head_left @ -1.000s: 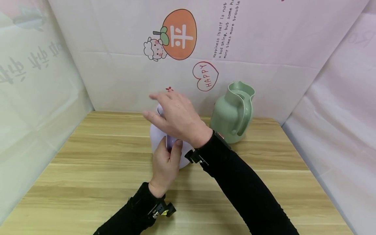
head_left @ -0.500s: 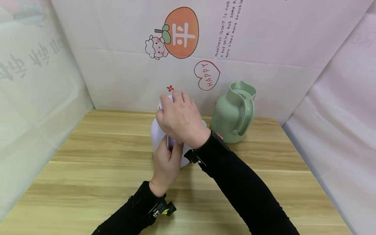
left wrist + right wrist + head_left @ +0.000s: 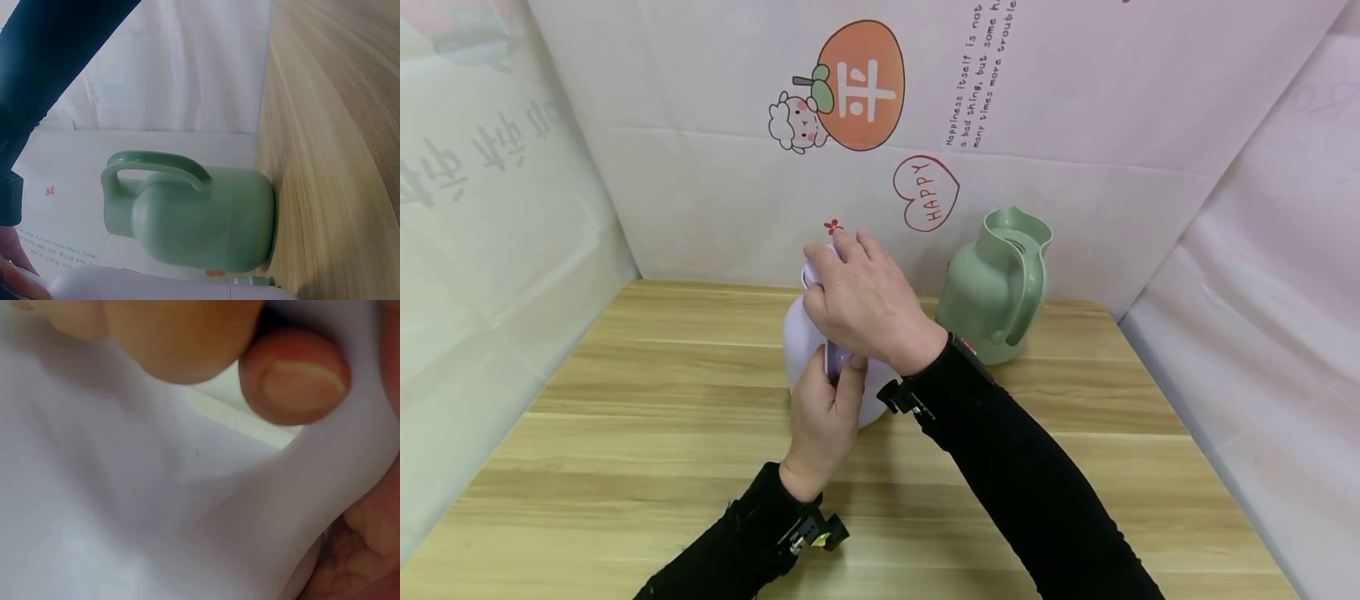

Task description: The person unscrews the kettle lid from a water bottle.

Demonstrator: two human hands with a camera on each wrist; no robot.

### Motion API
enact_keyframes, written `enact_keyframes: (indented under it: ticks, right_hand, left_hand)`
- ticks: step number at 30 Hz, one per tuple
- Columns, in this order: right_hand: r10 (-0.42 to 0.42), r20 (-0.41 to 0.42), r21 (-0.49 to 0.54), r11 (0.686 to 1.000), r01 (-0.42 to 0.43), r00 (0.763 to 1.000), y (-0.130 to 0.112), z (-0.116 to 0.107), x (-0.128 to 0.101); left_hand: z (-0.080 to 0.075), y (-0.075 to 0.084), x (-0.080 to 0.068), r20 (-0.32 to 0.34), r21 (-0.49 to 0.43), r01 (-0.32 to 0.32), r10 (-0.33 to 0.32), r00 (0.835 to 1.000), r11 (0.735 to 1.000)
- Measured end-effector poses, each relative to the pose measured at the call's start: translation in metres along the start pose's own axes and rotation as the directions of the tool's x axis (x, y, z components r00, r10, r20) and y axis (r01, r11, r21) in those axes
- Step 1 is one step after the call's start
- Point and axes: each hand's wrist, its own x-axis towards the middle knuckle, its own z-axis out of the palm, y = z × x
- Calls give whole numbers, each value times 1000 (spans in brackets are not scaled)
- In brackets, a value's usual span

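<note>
Seen from the head view: a pale lilac jug [image 3: 805, 350] standing upright on the wooden worktop [image 3: 625, 417], near the middle and toward the back wall; left hand [image 3: 822, 421] reaching up from below, fingers curled round the jug's handle [image 3: 833, 360]; right hand [image 3: 865, 304] laid over the jug's top, fingers bent down around the lid area, hiding it almost wholly; a green jug [image 3: 996, 287] upright just to the right, near the lilac one but apart from it, handle turned toward the camera; printed backdrop [image 3: 857, 83] with an orange fruit picture behind.

From the left wrist view: the green jug [image 3: 194, 215] shown sideways and in full, base against the worktop [image 3: 337, 156]; only a sliver of the lilac jug [image 3: 156, 284] along the lower edge; a dark sleeve [image 3: 44, 69] crossing the upper left.

From the right wrist view: nothing but lilac plastic [image 3: 137, 506] filling the frame, a thumb tip with its nail [image 3: 300, 378] pressed against it, another finger [image 3: 181, 337] above; contact confirmed here, unclear from the head view.
</note>
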Motion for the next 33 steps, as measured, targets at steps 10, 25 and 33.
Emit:
enact_keyframes:
  ticks: [10,25,33]
  right_hand:
    - [-98,-24,39,994,99,995,9,-2,1]
    - [-156,115,236,964,126,981,26,-8,7]
    - [-183,121,299,944,140,976,29,-9,15]
  left_hand:
    - [0,2,0,-5,32,7,-7,1000,999]
    - [0,3,0,10,17,8,-8,1000,1000]
    - [-1,3,0,7,18,6,-6,1000,1000]
